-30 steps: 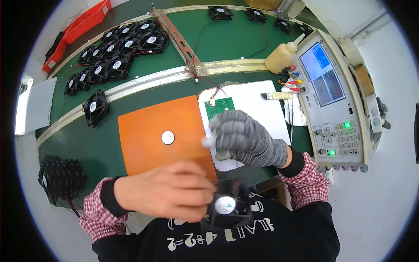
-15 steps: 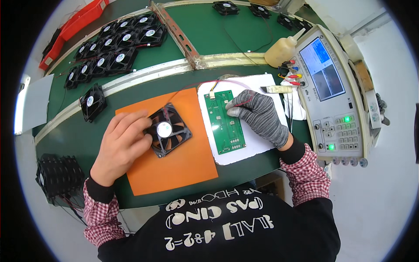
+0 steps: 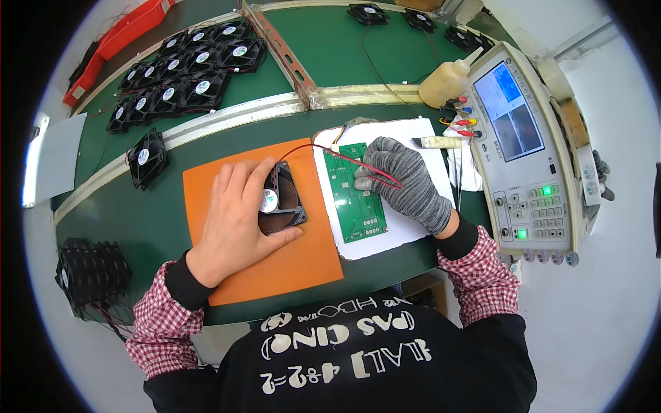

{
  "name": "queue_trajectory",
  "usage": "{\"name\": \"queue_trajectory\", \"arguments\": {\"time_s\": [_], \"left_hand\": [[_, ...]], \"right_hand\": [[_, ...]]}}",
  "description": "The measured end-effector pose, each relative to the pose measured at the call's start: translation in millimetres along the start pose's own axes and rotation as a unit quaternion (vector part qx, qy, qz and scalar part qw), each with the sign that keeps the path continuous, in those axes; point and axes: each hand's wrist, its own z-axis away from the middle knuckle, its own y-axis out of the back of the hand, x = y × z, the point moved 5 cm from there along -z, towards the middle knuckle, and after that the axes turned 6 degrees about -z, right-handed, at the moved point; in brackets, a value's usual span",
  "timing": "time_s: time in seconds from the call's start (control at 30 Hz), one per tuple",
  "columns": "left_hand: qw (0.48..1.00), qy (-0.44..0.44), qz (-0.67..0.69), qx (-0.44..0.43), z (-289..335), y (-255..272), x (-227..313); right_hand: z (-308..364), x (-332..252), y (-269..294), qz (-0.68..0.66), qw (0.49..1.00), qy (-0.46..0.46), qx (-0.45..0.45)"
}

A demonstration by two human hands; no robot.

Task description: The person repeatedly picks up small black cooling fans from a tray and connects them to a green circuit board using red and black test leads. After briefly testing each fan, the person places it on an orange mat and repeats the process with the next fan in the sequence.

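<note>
Left hand (image 3: 237, 210) grasping a square black fan (image 3: 286, 203), my right hand (image 3: 406, 182) is pinching its red wire (image 3: 344, 157) past the orange mat's (image 3: 303, 265) right edge.

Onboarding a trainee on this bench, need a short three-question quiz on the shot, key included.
1. Fill in: the green circuit board lies on a ____ sheet.
2. True or false: the left hand covers part of that board.
3. Which of the person's hands wears the grey glove?

Key:
1. white
2. False; it covers part of a black fan lying on the orange mat.
3. The right hand.
</note>
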Motion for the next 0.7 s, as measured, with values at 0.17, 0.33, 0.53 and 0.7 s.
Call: {"name": "queue_trajectory", "arguments": {"time_s": [0.17,0.33,0.53,0.7], "left_hand": [[0.956,-0.148,-0.188,0.170,24.3,63.4,43.1],[0.906,-0.318,0.248,0.131,32.2,98.5,42.0],[0.421,0.066,0.884,-0.194,38.2,89.6,55.0],[0.877,-0.081,0.473,0.012,48.4,109.7,29.1]], "right_hand": [[6.0,4.5,0.4,-0.040,0.998,0.037,0.031],[9.7,4.2,4.8,-0.022,0.998,0.033,0.045],[8.6,0.8,3.1,-0.039,0.998,0.026,0.040],[3.6,-0.2,-1.7,-0.056,0.998,0.029,0.026]]}}
